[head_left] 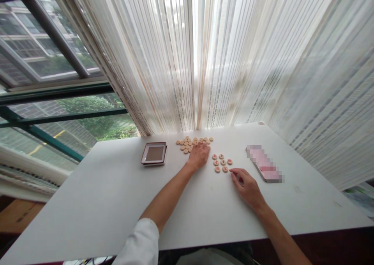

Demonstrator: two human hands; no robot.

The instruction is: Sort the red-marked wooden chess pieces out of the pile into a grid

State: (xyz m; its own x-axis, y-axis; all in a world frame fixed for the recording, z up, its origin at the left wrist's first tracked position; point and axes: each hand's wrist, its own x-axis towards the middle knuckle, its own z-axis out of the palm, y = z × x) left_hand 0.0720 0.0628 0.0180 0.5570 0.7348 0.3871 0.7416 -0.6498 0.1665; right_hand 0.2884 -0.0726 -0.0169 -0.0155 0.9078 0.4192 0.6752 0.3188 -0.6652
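Observation:
A pile of round wooden game pieces [189, 143] lies at the far middle of the white table [102, 195]. My left hand [199, 155] rests on the right side of that pile, fingers stretched flat over some pieces. A small separate group of pieces with red marks [222, 162] lies to the right of it. My right hand [247, 187] sits just below and right of this group, fingers curled, fingertips close to the nearest piece; whether it pinches anything is unclear.
A brown square box lid or tray [154, 154] lies left of the pile. A pink flat box [264, 168] lies to the right. Striped sheer curtains [222, 55] hang behind the table, and a window [52, 82] is at the left.

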